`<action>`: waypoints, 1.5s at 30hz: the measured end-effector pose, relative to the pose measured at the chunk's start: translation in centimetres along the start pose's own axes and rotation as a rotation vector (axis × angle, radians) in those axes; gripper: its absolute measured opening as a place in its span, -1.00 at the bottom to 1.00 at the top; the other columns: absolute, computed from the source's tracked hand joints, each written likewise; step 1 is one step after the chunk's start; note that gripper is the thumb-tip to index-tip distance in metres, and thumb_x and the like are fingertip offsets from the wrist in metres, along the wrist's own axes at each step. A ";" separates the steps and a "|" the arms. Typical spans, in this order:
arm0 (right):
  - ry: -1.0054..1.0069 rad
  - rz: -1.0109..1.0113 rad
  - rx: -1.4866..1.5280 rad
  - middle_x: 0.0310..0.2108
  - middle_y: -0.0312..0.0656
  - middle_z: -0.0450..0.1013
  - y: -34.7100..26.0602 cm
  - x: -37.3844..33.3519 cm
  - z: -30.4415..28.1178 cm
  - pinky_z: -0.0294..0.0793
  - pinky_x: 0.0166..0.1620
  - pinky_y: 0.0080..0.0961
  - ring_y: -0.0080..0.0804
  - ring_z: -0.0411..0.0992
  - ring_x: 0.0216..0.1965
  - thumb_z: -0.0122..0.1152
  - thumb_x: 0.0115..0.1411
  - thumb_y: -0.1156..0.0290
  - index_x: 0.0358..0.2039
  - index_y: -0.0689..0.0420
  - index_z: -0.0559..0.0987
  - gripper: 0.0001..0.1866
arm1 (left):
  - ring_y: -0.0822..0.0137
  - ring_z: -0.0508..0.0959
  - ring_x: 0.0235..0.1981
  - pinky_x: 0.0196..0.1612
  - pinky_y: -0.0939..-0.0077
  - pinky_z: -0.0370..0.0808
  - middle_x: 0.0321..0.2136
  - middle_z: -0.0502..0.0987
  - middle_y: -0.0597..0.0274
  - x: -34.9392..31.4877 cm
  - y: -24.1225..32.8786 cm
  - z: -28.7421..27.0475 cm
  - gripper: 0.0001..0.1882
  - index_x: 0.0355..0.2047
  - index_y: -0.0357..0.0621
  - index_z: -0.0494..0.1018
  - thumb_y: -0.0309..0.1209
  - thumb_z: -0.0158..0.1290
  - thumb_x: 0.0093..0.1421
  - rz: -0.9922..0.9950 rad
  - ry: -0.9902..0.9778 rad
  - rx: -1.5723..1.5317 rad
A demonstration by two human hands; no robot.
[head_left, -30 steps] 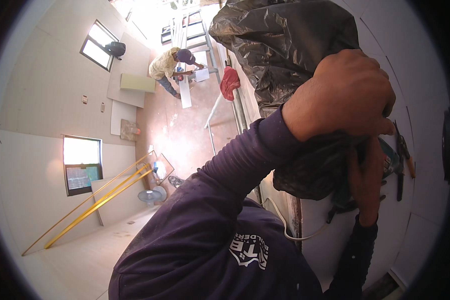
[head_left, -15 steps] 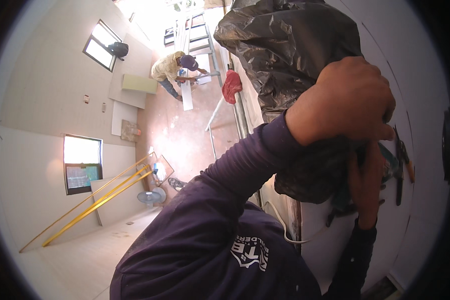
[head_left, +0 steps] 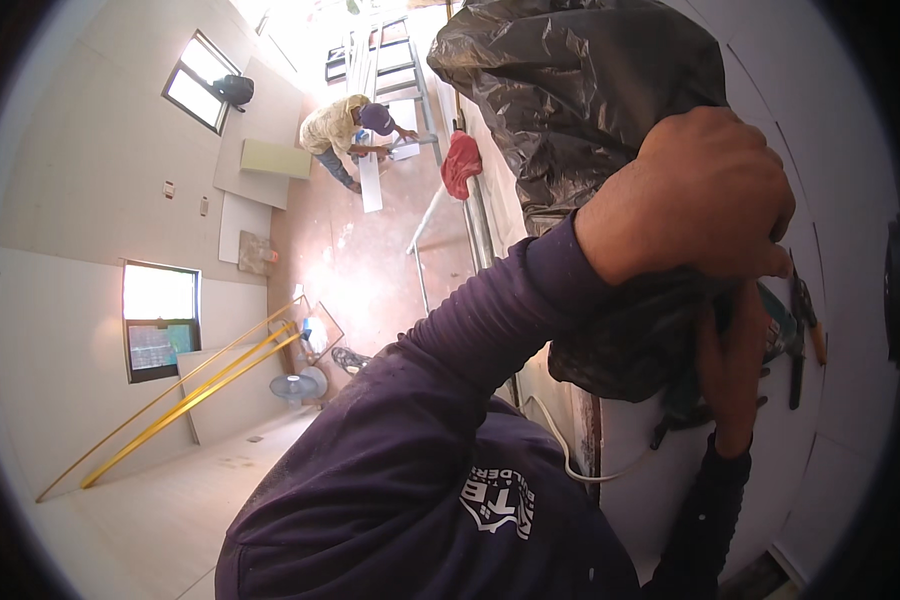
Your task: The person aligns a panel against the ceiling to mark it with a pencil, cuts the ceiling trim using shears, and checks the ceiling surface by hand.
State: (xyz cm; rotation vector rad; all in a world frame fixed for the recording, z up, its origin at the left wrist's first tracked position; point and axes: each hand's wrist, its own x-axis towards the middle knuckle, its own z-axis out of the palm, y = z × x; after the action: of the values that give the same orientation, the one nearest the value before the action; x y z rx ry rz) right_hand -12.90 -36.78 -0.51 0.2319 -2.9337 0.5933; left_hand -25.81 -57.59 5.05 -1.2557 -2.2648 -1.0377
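A black plastic bag bulges from the upper middle down to my hands, its lower part bunched below my left wrist. My left hand is closed on the bag, knuckles up, its fingertips mostly hidden. Just below it, my right hand reaches up against the bag, thumb and fingers on either side of dark plastic. Its fingertips are covered by my left hand. Beside my right hand lies a teal power tool, partly hidden, and a dark hand tool with an orange handle.
A pale cord curves below the bag. Beyond the metal rail, hung with a red cloth, a co-worker bends over a white strip near a ladder. Yellow strips lean near a fan.
The view has shifted slightly. Both hands stay together at the bag, with hardly any movement. The co-worker's arm nearest the ladder has lifted a little.
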 end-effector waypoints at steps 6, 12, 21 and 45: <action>0.019 0.005 -0.012 0.33 0.30 0.40 -0.3 -0.1 0.1 0.31 0.40 0.00 0.24 0.38 0.36 0.19 0.46 0.40 0.44 0.37 0.33 -0.39 | 0.07 0.73 -0.11 0.01 0.16 0.66 -0.34 0.73 0.12 0.0 0.0 0.0 -0.62 -0.26 0.07 0.82 0.06 0.31 0.17 0.005 -0.011 0.026; -0.016 0.019 -0.031 0.33 0.29 0.40 -0.1 0.2 0.0 0.31 0.40 0.01 0.23 0.38 0.37 0.19 0.47 0.39 0.44 0.36 0.33 -0.39 | 0.08 0.73 -0.10 0.02 0.17 0.66 -0.34 0.73 0.14 0.0 0.1 -0.1 -0.63 -0.26 0.08 0.82 0.06 0.31 0.19 -0.010 -0.025 0.020; 0.007 -0.002 -0.030 0.32 0.29 0.40 0.0 0.1 0.1 0.30 0.40 0.00 0.25 0.39 0.35 0.18 0.46 0.40 0.45 0.38 0.32 -0.38 | 0.06 0.74 -0.12 0.02 0.16 0.67 -0.32 0.74 0.13 0.0 0.3 -0.3 -0.63 -0.26 0.07 0.82 0.05 0.35 0.17 -0.024 -0.022 0.010; -0.013 0.048 -0.042 0.35 0.28 0.39 0.2 0.0 0.1 0.29 0.42 0.00 0.22 0.37 0.39 0.19 0.47 0.37 0.47 0.36 0.30 -0.35 | 0.01 0.76 -0.22 -0.14 0.17 0.70 -0.40 0.75 0.14 0.2 -0.1 0.2 -0.63 -0.33 0.07 0.82 0.05 0.41 0.05 0.005 0.025 -0.013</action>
State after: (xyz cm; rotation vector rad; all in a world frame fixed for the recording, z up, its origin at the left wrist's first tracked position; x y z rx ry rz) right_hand -13.00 -36.67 -0.69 0.1612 -2.9687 0.5374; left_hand -25.98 -57.35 4.94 -1.2467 -2.2386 -1.0623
